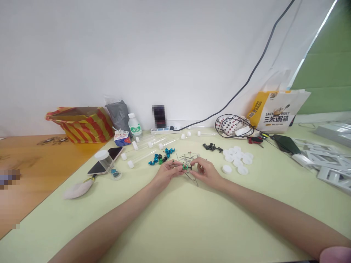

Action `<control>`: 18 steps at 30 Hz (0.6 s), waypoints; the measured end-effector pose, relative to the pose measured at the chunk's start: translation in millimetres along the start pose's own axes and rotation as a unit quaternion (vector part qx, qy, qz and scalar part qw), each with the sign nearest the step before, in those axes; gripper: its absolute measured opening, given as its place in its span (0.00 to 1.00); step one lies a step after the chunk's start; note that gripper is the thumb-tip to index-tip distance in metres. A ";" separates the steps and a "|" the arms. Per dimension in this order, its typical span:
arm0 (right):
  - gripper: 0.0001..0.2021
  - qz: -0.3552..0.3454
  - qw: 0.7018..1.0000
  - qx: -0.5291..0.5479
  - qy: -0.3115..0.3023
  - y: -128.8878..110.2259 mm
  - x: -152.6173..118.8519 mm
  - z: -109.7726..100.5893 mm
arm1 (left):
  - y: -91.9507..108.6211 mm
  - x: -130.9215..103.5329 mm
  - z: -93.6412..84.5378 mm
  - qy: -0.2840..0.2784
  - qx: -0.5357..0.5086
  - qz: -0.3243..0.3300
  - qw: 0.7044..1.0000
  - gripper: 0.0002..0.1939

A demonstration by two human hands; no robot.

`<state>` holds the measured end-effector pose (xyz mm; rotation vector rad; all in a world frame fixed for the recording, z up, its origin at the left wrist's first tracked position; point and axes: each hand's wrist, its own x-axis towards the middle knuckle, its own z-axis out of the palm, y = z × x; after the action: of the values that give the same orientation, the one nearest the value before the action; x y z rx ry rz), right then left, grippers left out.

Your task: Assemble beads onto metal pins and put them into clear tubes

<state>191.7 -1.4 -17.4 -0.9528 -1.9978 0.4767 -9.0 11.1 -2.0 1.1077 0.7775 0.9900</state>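
Observation:
Near the middle of the table, my left hand (164, 174) is closed with its fingertips on a small shiny green part (185, 167). My right hand (207, 174) pinches a small black piece (189, 168) at the right end of the green part; the two appear to touch. Thin metal rods (195, 181) lie in a loose heap beneath and behind my fingers. Just beyond my left hand is a cluster of shiny blue parts (156, 159), with some green and black ones among them. Several black pieces (212, 147) lie behind my right hand.
White round caps (237, 157) are grouped at the right. Clear capped tubes (144, 157) lie at the back left, near a clear jar (111, 166), phones (97, 168) and a milk bottle (134, 126). A black cable (233, 96) hangs down to a power strip (164, 130). White frames (326, 160) lie far right.

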 end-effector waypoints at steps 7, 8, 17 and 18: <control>0.09 0.000 1.000 -0.002 0.002 1.2 -0.6 0.6 | 1.1 -0.9 1.0 0.000 -0.004 0.000 1.000 0.12; 0.09 -0.001 1.000 -0.001 0.001 1.7 -0.9 0.8 | 1.1 -0.8 0.8 -0.001 -0.004 0.000 1.000 0.12; 0.08 -0.004 1.000 -0.002 0.000 -1.1 -0.2 -0.4 | 1.6 -0.8 -0.4 -0.007 0.000 -0.001 1.000 0.12; 0.08 -0.003 1.000 -0.003 -0.001 -1.4 0.0 -0.6 | 1.5 -0.8 -0.5 -0.006 0.000 -0.002 1.000 0.12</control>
<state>191.6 -2.4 -16.1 -0.9503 -2.0035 0.4695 -10.1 10.7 -0.8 1.1105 0.7699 0.9798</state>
